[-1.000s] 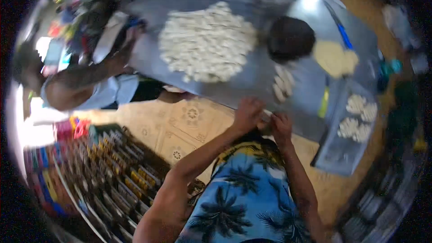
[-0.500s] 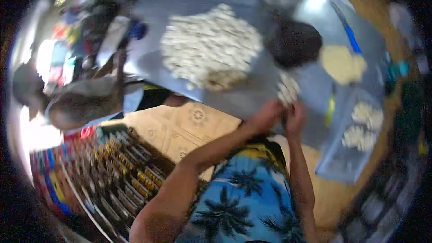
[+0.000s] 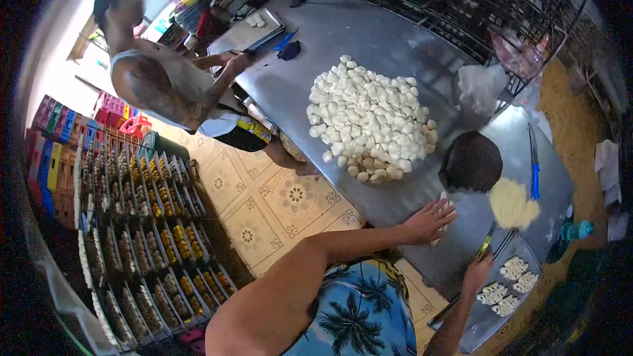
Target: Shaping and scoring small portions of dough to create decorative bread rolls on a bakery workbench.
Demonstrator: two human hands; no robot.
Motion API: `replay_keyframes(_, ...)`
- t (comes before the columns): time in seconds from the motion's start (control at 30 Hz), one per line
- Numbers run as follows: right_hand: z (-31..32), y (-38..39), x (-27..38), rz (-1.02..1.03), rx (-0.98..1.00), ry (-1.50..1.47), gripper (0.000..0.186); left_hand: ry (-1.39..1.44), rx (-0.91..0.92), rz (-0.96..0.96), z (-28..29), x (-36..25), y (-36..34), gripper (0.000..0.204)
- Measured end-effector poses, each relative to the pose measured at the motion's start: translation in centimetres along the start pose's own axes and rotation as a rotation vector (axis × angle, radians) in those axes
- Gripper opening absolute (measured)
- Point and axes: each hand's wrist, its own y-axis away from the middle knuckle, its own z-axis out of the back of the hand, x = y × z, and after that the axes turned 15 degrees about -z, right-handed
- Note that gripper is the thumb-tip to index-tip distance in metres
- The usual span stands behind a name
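My left hand (image 3: 427, 221) rests with fingers spread on pale dough strips (image 3: 444, 198) at the worktable's near edge. My right hand (image 3: 478, 267) grips a yellow-handled metal tool (image 3: 486, 245), probably a blade, lower right. Above my left hand lies a dark rounded mound (image 3: 469, 160), beside a patch of pale-yellow powder (image 3: 513, 201). A big pile of white dough pieces (image 3: 366, 109) covers the middle of the table. A metal tray (image 3: 481, 329) holding several shaped dough pieces (image 3: 514, 267) is right of my right hand.
A co-worker (image 3: 158, 86) stands at the steel table's (image 3: 395, 39) left side, hands near trays. A rack of filled trays (image 3: 151, 244) stands lower left. A blue-handled knife (image 3: 534, 178) lies on the right. A wire rack (image 3: 541, 20) borders the far side.
My hands, earlier close together, are apart. The left has spread onto the dough strips; the right has taken hold of the yellow-handled tool. The view has swung and sharpened.
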Motion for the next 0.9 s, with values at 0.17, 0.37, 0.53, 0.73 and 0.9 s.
replay_keyframes(0.17, -1.2, 0.8, 0.4, 0.05, 0.018, -0.021, 0.051, -0.045, 0.051, -0.029, -2.1, 2.4, 0.1, 0.064)
replay_keyframes(0.37, -1.5, 1.1, 0.4, 0.065, 0.004, -0.219, 0.046, -0.043, 0.002, -0.004, -2.4, 1.9, 0.4, 0.062)
replay_keyframes(0.53, -2.5, 0.0, -1.6, -0.187, 0.254, -0.221, 0.043, -0.025, -0.017, -0.001, -1.6, 1.8, 0.3, 0.061)
replay_keyframes(0.73, -5.1, 4.6, -2.2, -0.087, 0.362, -0.787, 0.042, 0.009, -0.017, -0.009, -2.0, 2.0, 0.0, 0.06)
replay_keyframes(0.9, -5.8, 7.7, 2.0, 0.088, 0.288, -0.829, 0.038, 0.015, -0.07, -0.083, -1.5, 2.9, -0.9, 0.064)
